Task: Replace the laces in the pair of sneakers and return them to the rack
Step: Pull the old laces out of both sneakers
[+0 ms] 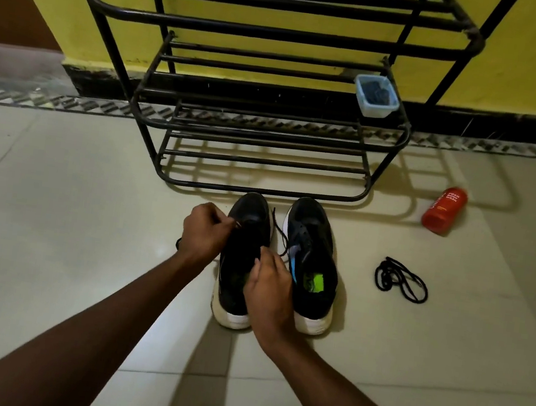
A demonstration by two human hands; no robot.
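Note:
Two black sneakers with white soles stand side by side on the tiled floor, toes toward the rack. My left hand (206, 234) pinches a lace end at the front eyelets of the left sneaker (247, 213). My right hand (271, 286) rests over the same shoe's opening, fingers curled at its tongue. A thin black lace (279, 233) trails between the two shoes. The right sneaker (314, 243) shows a green insole label. A loose black lace (401, 281) lies coiled on the floor to the right.
A black metal shoe rack (269, 128) stands against the yellow wall just beyond the sneakers. A small clear plastic box (376, 96) sits on its middle shelf at the right. A red bottle (444, 209) lies on the floor at the right.

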